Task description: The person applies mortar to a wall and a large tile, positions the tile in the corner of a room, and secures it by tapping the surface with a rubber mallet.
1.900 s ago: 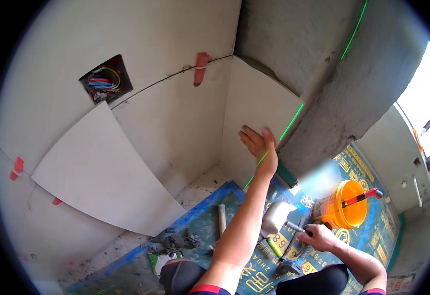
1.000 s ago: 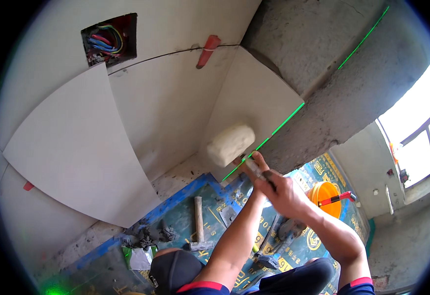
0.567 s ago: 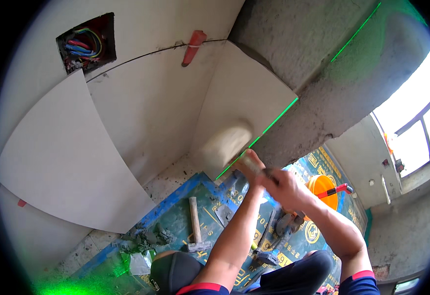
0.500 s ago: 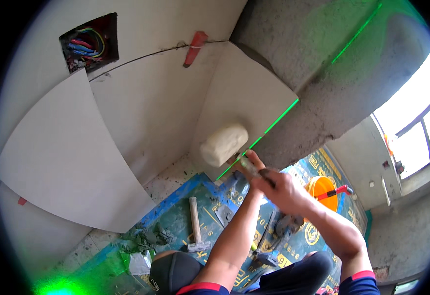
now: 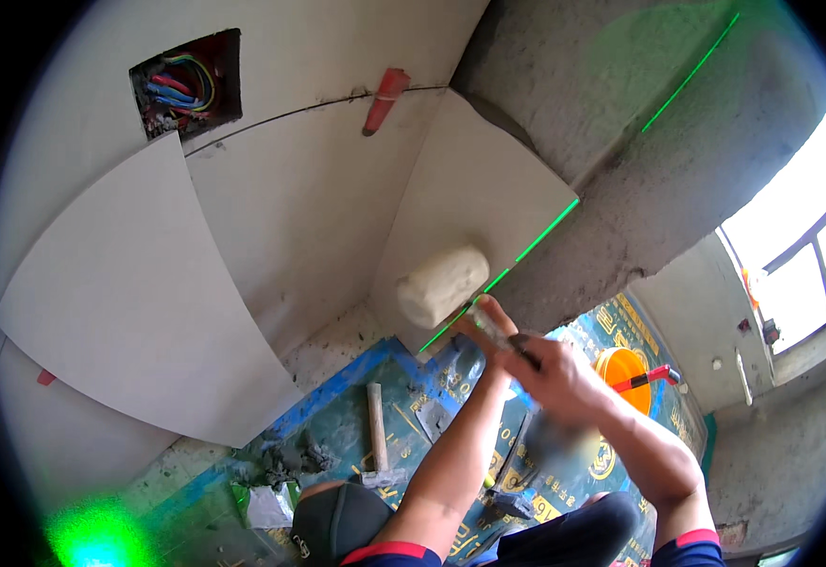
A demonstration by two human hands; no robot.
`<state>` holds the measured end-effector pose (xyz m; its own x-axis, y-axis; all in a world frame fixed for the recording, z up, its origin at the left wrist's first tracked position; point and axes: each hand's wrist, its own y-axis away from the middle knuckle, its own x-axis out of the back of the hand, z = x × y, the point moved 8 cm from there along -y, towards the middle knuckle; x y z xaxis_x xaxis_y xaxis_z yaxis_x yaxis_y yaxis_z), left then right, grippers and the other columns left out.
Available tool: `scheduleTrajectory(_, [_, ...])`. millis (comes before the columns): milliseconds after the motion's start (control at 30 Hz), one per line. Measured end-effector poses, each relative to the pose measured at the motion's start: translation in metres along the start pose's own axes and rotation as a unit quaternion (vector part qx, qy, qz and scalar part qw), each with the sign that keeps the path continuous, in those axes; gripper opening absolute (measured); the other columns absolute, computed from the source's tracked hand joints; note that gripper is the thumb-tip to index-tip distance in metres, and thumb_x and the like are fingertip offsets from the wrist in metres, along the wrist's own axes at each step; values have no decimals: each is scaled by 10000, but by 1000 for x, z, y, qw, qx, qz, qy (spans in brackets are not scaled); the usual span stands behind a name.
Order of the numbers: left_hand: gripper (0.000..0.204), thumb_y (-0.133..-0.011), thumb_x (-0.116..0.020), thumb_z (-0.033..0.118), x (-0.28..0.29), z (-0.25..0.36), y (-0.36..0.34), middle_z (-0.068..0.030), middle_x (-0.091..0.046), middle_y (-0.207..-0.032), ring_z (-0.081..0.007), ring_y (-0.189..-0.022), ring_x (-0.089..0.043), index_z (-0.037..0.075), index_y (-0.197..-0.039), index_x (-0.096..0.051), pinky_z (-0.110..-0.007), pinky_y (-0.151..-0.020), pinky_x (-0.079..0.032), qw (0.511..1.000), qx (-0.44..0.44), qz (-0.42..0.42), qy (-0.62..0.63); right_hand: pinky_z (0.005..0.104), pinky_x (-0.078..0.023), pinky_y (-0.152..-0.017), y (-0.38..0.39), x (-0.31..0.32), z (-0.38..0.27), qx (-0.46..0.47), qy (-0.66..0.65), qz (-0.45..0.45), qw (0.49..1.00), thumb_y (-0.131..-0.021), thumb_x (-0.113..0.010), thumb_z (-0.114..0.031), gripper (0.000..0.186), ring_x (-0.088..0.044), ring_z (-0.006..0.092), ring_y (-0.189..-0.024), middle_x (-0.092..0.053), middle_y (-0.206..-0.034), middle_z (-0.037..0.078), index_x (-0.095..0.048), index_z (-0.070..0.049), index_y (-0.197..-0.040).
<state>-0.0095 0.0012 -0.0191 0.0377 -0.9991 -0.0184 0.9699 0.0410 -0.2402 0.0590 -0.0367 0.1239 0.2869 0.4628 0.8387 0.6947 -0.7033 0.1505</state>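
Note:
A white rubber mallet is against the small white tile in the corner, beside a green laser line. My right hand is closed round the mallet's handle, low in front of that tile. My left hand is at the tile's lower right edge, just behind the handle, which partly covers its fingers; their grip is unclear. To the left, a loose white tile leans on the tiled wall, which has a red clip on its seam and a box of coloured wires.
Rough grey concrete adjoins the tile, with a window beyond. On the printed floor sheet lie a wooden-handled hammer, mortar scraps, a trowel and other tools. An orange bucket stands right of my hands.
Since the oldest frame, my right hand has brought the mallet up and left onto the tile, while my left hand has moved down along its edge. A green glare has appeared at the lower left.

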Motion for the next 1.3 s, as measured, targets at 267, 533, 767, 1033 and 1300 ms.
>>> scheduleTrajectory(267, [633,-1013,-247,451,-7,0,8,-362,-504,-1135,-436,-1095,-506,-127,-1148,-468,-439,-935,-431,999,21,-15,-27,379,-476,-570,0,-6,7,28,4,-17,999,-934,-585,-275,314,-599,281,-578,-596,-680,222,-620,34,-892])
scheduleTrajectory(533, [635,-998,-416,428,-37,-74,25,-316,-506,-1176,-376,-1096,-525,-126,-1287,-306,-446,-936,-424,970,201,-101,96,389,-479,-582,1,-7,0,22,1,-33,999,-929,-595,-324,349,-587,289,-570,-605,-668,198,-612,17,-853])
scheduleTrajectory(767, [429,-976,-498,259,-27,-21,31,-296,-557,-1142,-382,-1070,-554,-121,-1168,-455,-448,-894,-451,973,187,-117,61,393,-480,-592,8,2,14,-15,5,-21,1000,-911,-616,-330,358,-580,306,-565,-588,-640,210,-611,22,-846])
scheduleTrajectory(1033, [478,-996,-386,348,-40,-31,27,-272,-568,-1147,-406,-1109,-535,-105,-1036,-535,-502,-941,-391,946,237,-221,-1,350,-472,-555,8,0,5,6,14,-82,997,-940,-572,-346,373,-575,187,-543,-577,-596,146,-632,9,-843])
scheduleTrajectory(1300, [613,-1005,-308,392,-41,-19,29,-364,-434,-1256,-418,-1209,-446,-190,-1173,-399,-501,-1001,-372,901,243,-344,-100,340,-479,-572,7,6,19,-53,-24,-59,997,-917,-604,-344,372,-582,166,-567,-607,-632,149,-640,21,-852])
